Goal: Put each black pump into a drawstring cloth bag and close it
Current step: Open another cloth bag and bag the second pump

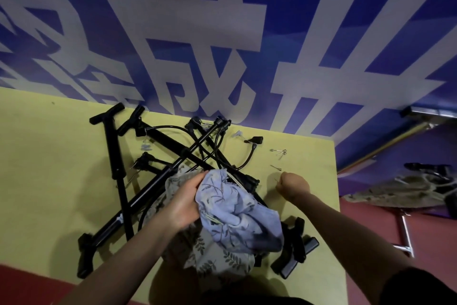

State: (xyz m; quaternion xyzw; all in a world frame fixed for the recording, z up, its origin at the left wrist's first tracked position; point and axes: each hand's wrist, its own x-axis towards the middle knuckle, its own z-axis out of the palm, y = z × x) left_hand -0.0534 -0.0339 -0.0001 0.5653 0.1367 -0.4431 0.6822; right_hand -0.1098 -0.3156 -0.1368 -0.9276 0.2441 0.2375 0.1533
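Note:
Several black pumps (116,156) lie crossed in a heap on the yellow table (49,168), their hoses tangled at the far end. My left hand (184,202) grips the gathered mouth of a light blue leaf-print cloth bag (237,218) lying over the heap. A grey leaf-print bag (215,257) lies under it. My right hand (294,184) is a closed fist to the right of the bag and seems to pinch a thin drawstring pulled out from the bag's mouth. What is inside the blue bag is hidden.
Small metal clips (279,152) and clear plastic bits (238,134) lie on the table beyond my right hand. A blue wall with white characters stands right behind the table. On the red floor at right lies more patterned cloth (408,191) and a metal frame (405,230).

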